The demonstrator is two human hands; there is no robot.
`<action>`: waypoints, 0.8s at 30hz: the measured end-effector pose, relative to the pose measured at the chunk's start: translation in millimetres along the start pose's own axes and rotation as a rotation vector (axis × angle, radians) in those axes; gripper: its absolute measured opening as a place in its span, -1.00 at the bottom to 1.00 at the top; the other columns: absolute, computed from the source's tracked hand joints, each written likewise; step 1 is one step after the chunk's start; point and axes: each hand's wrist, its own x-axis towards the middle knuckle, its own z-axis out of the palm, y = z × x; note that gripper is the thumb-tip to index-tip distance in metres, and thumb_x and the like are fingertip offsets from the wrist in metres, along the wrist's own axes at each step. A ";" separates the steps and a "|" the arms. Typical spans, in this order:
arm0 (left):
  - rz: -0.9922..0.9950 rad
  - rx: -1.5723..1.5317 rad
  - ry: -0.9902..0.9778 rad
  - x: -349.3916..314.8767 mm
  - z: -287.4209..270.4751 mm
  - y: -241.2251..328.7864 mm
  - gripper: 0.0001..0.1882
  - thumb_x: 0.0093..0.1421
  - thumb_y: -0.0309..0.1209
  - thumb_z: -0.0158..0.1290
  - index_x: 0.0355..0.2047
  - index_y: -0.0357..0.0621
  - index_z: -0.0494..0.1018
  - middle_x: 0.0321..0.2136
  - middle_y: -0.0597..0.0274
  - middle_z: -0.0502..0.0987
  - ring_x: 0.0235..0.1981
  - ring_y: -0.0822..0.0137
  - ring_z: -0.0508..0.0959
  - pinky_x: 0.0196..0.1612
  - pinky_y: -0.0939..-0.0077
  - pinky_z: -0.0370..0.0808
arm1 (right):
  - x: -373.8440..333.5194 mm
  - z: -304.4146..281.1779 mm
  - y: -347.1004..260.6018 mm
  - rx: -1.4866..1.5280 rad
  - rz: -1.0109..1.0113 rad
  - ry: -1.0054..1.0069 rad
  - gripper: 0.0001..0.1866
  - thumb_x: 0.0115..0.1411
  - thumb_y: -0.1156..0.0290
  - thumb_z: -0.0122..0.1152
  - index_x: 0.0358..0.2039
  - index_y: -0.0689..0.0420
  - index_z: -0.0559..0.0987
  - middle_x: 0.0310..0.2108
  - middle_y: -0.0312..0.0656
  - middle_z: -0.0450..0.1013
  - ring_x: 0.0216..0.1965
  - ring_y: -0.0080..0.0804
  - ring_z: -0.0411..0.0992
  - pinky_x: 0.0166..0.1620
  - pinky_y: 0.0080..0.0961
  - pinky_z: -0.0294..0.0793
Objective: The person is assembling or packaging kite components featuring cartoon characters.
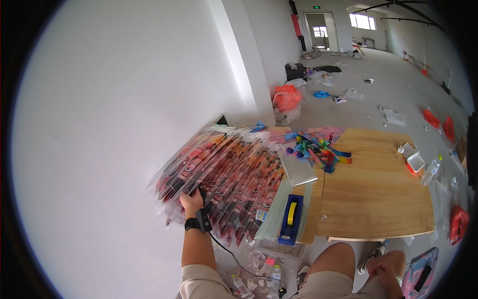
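Observation:
A wide, overlapping stack of clear plastic packets (234,184) with red, orange and black printing covers the left part of the table. My left hand (191,200) is closed at the near left edge of this stack, its fingertips partly hidden among the packets. A black strap with a small box and cable (202,220) sits on that wrist. Low on the right, my right hand (384,270) hangs by my bent knee, away from the packets; its fingers are too small and shaded to make out.
A blue tape dispenser (290,219) with a yellow roll stands right of the stack, before clear sleeves (298,169). Rainbow ribbons (318,152) lie behind on the wooden table (376,189). A white wall (94,149) borders the left. Bottles (432,169) and red bags (458,224) litter the right side.

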 end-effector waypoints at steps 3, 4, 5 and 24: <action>0.031 -0.076 -0.092 31.4 -20.2 22.0 -0.58 0.48 -0.26 -0.23 0.16 -0.25 0.40 0.17 0.06 0.48 0.18 0.07 0.46 0.30 0.08 0.40 | 3.0 5.5 -4.6 0.012 0.026 -0.013 -0.70 0.24 0.74 -0.10 -0.32 0.24 0.64 -0.38 -0.17 0.59 -0.33 -0.40 0.57 -0.22 -0.49 0.59; -0.006 -0.133 -0.073 29.7 -15.0 12.9 -0.59 0.48 -0.26 -0.23 0.13 -0.24 0.43 0.13 0.06 0.52 0.16 0.05 0.49 0.27 0.05 0.43 | -3.3 4.4 -6.8 -0.006 0.015 0.003 -0.72 0.27 0.73 -0.10 -0.31 0.27 0.63 -0.38 -0.13 0.60 -0.34 -0.39 0.59 -0.23 -0.47 0.61; -0.018 -0.151 -0.027 27.1 -10.0 5.6 -0.59 0.48 -0.25 -0.23 0.12 -0.24 0.44 0.11 0.07 0.53 0.15 0.05 0.50 0.26 0.04 0.44 | -8.3 3.0 -10.0 -0.023 0.002 0.018 -0.74 0.29 0.71 -0.09 -0.30 0.30 0.62 -0.38 -0.09 0.61 -0.35 -0.37 0.60 -0.24 -0.45 0.64; 0.650 0.439 0.603 -94.0 54.4 36.2 -0.43 0.37 -0.18 -0.13 0.31 -0.19 0.29 0.37 0.01 0.27 0.33 -0.03 0.30 0.36 0.13 0.25 | -26.3 -15.8 -6.1 -0.046 0.065 0.092 -0.74 0.35 0.67 -0.08 -0.30 0.32 0.63 -0.40 -0.09 0.61 -0.37 -0.38 0.60 -0.23 -0.47 0.64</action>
